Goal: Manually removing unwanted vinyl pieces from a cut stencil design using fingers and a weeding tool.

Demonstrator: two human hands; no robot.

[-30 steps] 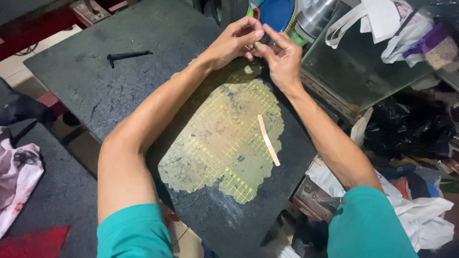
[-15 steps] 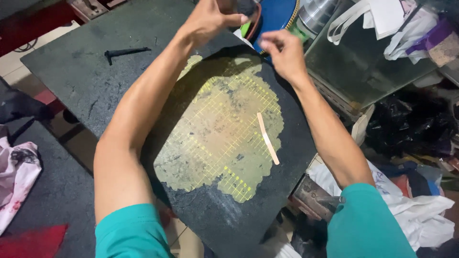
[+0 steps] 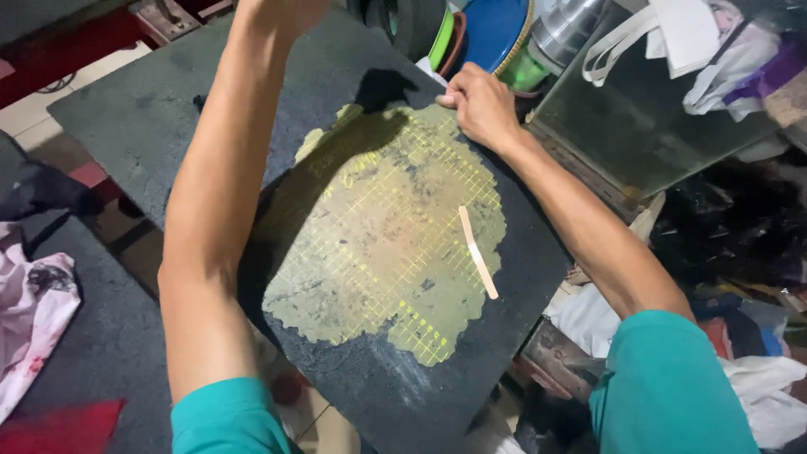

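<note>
Right hand (image 3: pixel 479 105) sits at the far edge of the dark work board (image 3: pixel 168 118), fingers curled shut and pinching something small at the fingertips; too small to tell what. It rests just past the top edge of the worn yellow-grid cutting mat (image 3: pixel 387 235), which covers the board's middle. Thin wooden stick (image 3: pixel 477 251) lies on the mat's right side, apart from both hands. Left hand (image 3: pixel 282 13) is raised at the top frame edge, mostly cropped; grip state can't be told. Blue plate (image 3: pixel 492 29) stands beyond the board.

Light from above, moderate. Left arm (image 3: pixel 210 210) casts hard shadow on mat (image 3: pixel 395 244). Corners dim; raised left hand motion-blurred.
</note>
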